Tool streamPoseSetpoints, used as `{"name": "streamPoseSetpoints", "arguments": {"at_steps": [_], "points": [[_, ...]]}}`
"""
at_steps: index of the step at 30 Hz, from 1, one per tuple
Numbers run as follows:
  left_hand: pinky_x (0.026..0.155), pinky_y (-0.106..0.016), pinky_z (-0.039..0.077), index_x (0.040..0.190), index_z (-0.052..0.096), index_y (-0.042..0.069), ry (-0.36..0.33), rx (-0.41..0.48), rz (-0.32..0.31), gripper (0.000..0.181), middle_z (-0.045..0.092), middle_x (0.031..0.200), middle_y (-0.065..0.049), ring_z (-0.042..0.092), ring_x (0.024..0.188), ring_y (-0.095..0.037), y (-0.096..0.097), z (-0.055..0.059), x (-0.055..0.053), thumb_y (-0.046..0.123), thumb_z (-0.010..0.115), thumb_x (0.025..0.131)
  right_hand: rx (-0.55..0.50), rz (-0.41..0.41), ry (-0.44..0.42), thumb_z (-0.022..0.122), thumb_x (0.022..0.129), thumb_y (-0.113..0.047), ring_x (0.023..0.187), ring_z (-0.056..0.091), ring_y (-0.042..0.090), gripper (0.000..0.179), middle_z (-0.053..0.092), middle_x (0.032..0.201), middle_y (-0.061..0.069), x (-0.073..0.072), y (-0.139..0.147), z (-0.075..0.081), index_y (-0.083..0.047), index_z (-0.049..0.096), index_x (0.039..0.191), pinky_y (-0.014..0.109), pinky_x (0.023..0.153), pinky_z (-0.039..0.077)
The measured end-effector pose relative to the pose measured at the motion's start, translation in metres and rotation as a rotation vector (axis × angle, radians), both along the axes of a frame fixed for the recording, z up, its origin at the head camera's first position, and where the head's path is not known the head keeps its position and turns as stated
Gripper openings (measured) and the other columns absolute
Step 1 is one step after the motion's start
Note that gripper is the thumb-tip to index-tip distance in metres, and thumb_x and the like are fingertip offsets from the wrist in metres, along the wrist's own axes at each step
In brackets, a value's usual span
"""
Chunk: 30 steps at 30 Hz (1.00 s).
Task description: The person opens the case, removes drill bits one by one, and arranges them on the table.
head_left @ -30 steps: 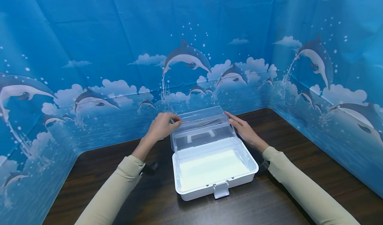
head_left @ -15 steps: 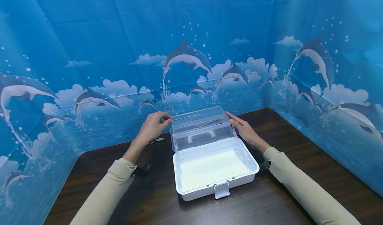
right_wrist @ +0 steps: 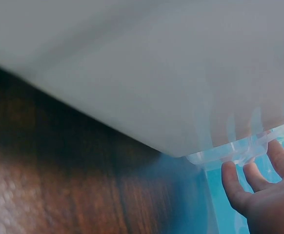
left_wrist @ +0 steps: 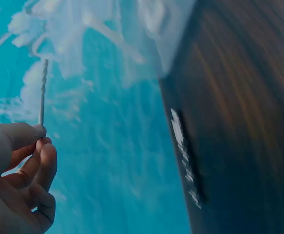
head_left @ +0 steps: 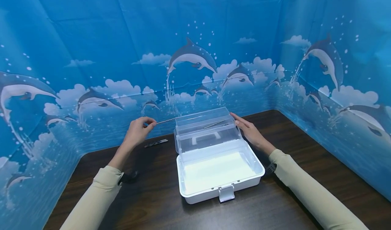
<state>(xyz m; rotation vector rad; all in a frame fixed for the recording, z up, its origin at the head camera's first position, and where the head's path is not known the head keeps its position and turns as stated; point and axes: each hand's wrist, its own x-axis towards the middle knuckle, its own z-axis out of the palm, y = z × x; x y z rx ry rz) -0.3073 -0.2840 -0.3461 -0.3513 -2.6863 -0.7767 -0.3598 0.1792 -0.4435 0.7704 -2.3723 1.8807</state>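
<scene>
My left hand pinches one end of a thin drill bit between thumb and fingertips. The bit points right, and its far tip overlaps the left edge of the raised clear tray. In the left wrist view its spiral flutes show. A second drill bit lies in the tray. At the tray's right end is my right hand, fingers extended against the edge. Below stands the white toolbox with its lid back. Several more drill bits lie together on the table under the left hand.
The dark wooden table ends at a blue dolphin-print curtain at the back and sides. A latch hangs from the toolbox's front. A second clear panel or tray sits between the upper tray and the base.
My left hand has moved left, away from the tray, drawing the pinched drill bit out with it. The bits on the table have come into view. The right hand has stayed put.
</scene>
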Motion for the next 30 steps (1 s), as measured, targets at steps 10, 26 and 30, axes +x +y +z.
{"name": "streamPoseSetpoints", "arguments": {"at_steps": [10, 26, 30], "points": [[0.064, -0.040, 0.049, 0.115, 0.074, 0.004, -0.071, 0.009, 0.059, 0.025, 0.071, 0.107, -0.015, 0.062, 0.083, -0.026, -0.050, -0.044, -0.007, 0.022, 0.059, 0.106, 0.005, 0.001, 0.003, 0.042, 0.110, -0.047, 0.153, 0.015, 0.029, 0.056, 0.024, 0.166, 0.000, 0.001, -0.001, 0.001, -0.027, 0.034, 0.161, 0.063, 0.116, 0.016], [0.076, -0.050, 0.049, 0.114, 0.075, 0.003, -0.233, -0.039, 0.168, 0.026, 0.070, 0.114, -0.017, 0.063, 0.098, -0.033, -0.069, -0.080, -0.031, 0.023, 0.060, 0.105, 0.033, -0.013, -0.010, 0.039, 0.112, -0.041, 0.153, 0.015, 0.029, 0.051, 0.022, 0.166, -0.002, 0.002, 0.001, 0.003, -0.030, 0.032, 0.161, 0.064, 0.116, 0.015], [0.078, -0.052, 0.049, 0.112, 0.076, 0.005, -0.267, -0.028, 0.189, 0.025, 0.071, 0.111, -0.015, 0.063, 0.100, -0.033, -0.070, -0.084, -0.031, 0.023, 0.061, 0.105, 0.038, -0.009, -0.025, 0.038, 0.113, -0.037, 0.153, 0.014, 0.030, 0.050, 0.020, 0.167, 0.001, 0.002, 0.001, 0.005, -0.028, 0.030, 0.162, 0.064, 0.116, 0.014]]}}
